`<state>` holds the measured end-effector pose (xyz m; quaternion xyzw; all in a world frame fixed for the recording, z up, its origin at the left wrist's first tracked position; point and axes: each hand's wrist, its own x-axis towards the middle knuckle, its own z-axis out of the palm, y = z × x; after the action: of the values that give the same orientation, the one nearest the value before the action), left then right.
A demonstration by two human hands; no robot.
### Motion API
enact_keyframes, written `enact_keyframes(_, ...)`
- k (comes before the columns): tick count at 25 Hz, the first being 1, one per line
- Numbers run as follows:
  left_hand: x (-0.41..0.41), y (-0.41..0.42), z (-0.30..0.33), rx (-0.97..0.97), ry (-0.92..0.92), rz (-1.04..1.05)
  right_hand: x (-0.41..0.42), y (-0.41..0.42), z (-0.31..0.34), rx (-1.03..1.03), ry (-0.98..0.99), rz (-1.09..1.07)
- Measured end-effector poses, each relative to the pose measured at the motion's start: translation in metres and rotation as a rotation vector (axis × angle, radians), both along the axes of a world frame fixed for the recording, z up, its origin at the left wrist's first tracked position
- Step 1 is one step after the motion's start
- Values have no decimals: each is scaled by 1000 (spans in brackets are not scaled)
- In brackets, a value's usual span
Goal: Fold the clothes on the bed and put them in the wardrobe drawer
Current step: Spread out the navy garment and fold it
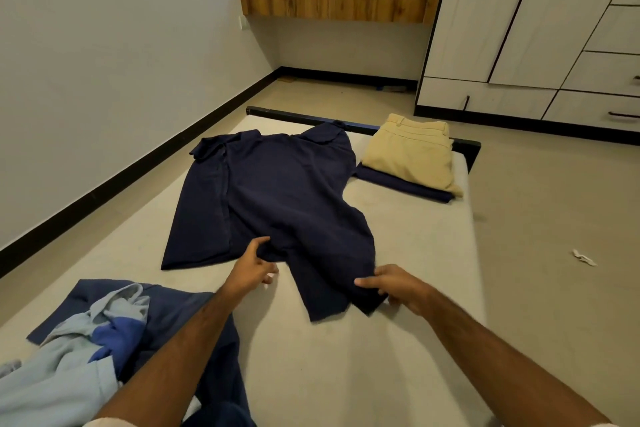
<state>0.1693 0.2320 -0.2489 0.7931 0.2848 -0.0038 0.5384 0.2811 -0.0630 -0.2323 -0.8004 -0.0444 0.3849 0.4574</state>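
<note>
A navy shirt (270, 191) lies spread on the bed's white mattress (408, 236), collar towards the far end. My left hand (251, 265) pinches its near hem with thumb and fingers. My right hand (394, 284) grips the shirt's lower right corner, which is pulled towards me. At the far right of the bed, folded beige trousers (412, 154) rest on a folded navy garment (405, 185). A heap of unfolded blue and light-blue clothes (97, 347) lies at the near left. The wardrobe drawers (606, 87) stand closed at the right.
A wall runs close along the left of the bed. A black bed frame (294, 116) edges the far end. Bare floor lies to the right with a scrap of paper (584, 257). A wooden window ledge (339, 2) holds a cloth and a bottle.
</note>
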Motion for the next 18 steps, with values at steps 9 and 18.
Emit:
enact_keyframes(9,5,-30,7,-431,-94,251,-27,-10,-8,468,286,-309)
enact_keyframes(18,5,-51,3,-516,-139,298,-30,-21,-25,-53,-170,-156)
